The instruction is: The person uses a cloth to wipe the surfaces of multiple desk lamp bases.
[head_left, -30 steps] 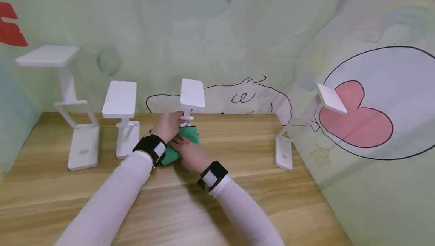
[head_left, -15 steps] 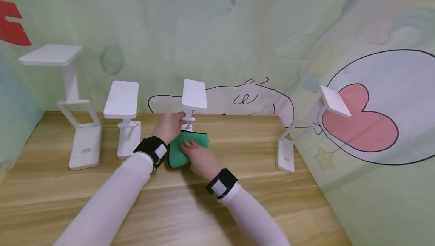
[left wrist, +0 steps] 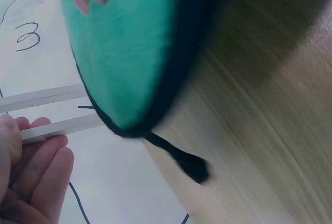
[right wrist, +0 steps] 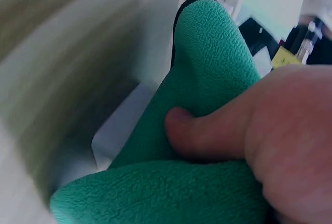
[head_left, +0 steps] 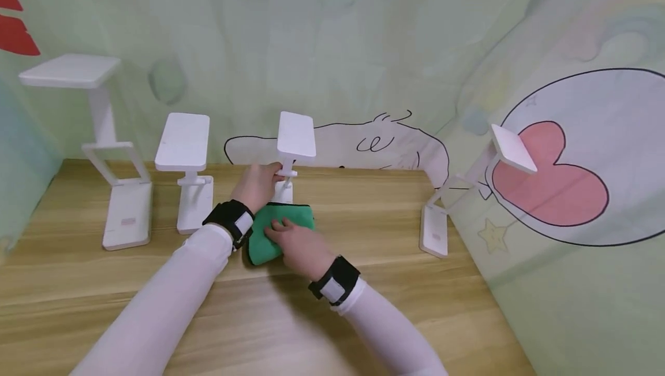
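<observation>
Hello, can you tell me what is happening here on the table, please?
A person is at a wooden table with four white folding desk lamps. The left hand grips the neck of the middle lamp. The right hand presses a green cloth onto that lamp's base. Three other lamps stand untouched, two to the left and one to the right.

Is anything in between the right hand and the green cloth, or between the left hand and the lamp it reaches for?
Nothing visible. The right hand already presses on the green cloth, thumb dug into it, and the left hand already grips the middle lamp's neck.
</observation>
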Tool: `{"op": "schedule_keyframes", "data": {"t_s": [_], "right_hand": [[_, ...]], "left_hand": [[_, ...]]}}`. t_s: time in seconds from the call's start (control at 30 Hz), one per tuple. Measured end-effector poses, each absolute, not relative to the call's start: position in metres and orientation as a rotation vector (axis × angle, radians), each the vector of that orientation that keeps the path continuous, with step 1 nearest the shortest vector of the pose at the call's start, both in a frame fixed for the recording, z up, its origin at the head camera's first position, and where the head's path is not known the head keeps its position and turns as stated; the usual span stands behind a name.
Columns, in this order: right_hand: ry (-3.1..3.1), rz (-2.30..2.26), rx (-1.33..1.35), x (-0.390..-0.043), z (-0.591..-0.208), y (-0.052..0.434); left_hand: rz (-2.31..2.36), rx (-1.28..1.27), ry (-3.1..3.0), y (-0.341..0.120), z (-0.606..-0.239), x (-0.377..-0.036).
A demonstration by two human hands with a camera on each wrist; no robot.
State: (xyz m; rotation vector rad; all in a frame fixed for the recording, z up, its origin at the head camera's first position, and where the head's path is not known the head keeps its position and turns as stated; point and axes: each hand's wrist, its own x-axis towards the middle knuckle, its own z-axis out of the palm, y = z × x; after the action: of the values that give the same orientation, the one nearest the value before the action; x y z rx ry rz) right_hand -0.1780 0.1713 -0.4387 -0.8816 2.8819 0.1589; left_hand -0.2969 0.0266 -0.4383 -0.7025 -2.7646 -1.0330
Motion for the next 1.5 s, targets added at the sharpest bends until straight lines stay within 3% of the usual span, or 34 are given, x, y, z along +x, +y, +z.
{"op": "schedule_keyframes", "data": {"t_s": [0.33,0.53,0.8,0.97,1.13,1.5], "right_hand": [[2.904,0.030,-1.059,-0.205,-0.461,0.163],[2.968,-0.105,-0.910,-0.212,-0.468,0.179],[2.987,-0.049,-0.662,-0.187,-0.455,0.188],[2.924,0.043,-0.786,-0.179,-0.449,0.179],[2.904,-0.077,-0.983,-0.193,-0.457,0.171],[2.975,-0.119,-0.994,-0.210,-0.469,0.171]], "left_hand": [[-1.035,-0.718,-2.791,0.025,-0.439,-0.294],[-1.060,-0.723,-2.761,0.027,-0.442,-0.296],[-1.042,-0.715,-2.742,0.028,-0.441,-0.294],[-1.020,-0.728,-2.719,0.025,-0.443,-0.294],[-1.011,-0.726,-2.680,0.020,-0.441,-0.298],[-0.994,-0.734,-2.741,0.025,-0.439,-0.298]]}}
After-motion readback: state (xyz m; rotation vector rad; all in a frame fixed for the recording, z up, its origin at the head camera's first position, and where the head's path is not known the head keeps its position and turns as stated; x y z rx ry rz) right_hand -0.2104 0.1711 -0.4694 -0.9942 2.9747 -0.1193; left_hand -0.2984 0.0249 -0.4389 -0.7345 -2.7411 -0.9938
